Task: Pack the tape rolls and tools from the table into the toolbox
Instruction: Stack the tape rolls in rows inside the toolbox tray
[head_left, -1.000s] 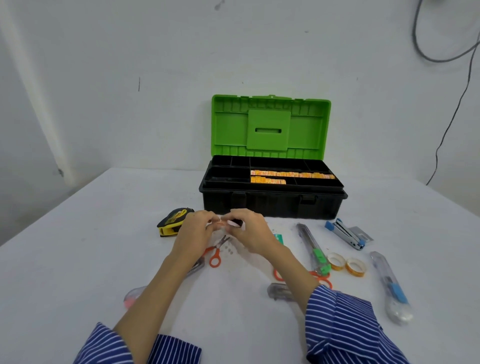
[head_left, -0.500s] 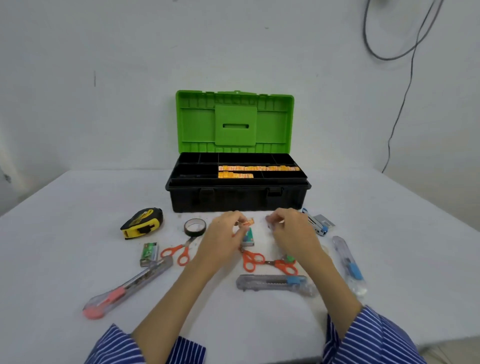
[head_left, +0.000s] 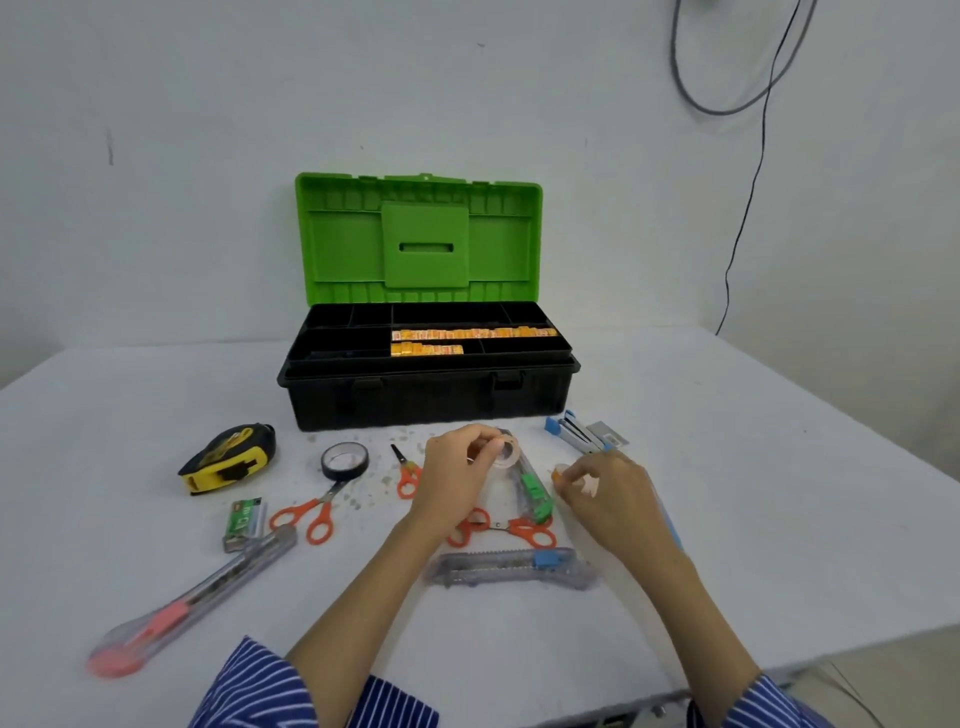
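The black toolbox (head_left: 431, 397) stands open at the table's back, its green lid (head_left: 421, 239) upright; orange-yellow packets (head_left: 470, 335) fill part of its tray. My left hand (head_left: 457, 467) pinches a small clear tape roll (head_left: 505, 451) just in front of the box. My right hand (head_left: 605, 491) curls over a small tape roll (head_left: 558, 474) lying on the table; most of that roll is hidden. A black tape roll (head_left: 344, 461), yellow tape measure (head_left: 228, 457), orange scissors (head_left: 311, 512) and several cutters lie around.
A pink-slider cutter (head_left: 192, 603) lies front left, a blue-slider cutter (head_left: 511, 569) between my forearms, a green-slider cutter (head_left: 532, 493) under my hands. A blue stapler (head_left: 579, 436) sits right of the box. A green blade pack (head_left: 243, 522) lies left. The table edge runs close at front right.
My left hand has lifted a clear tape roll near the box front. My right hand moved right and down onto another small roll. The camera view shifted.
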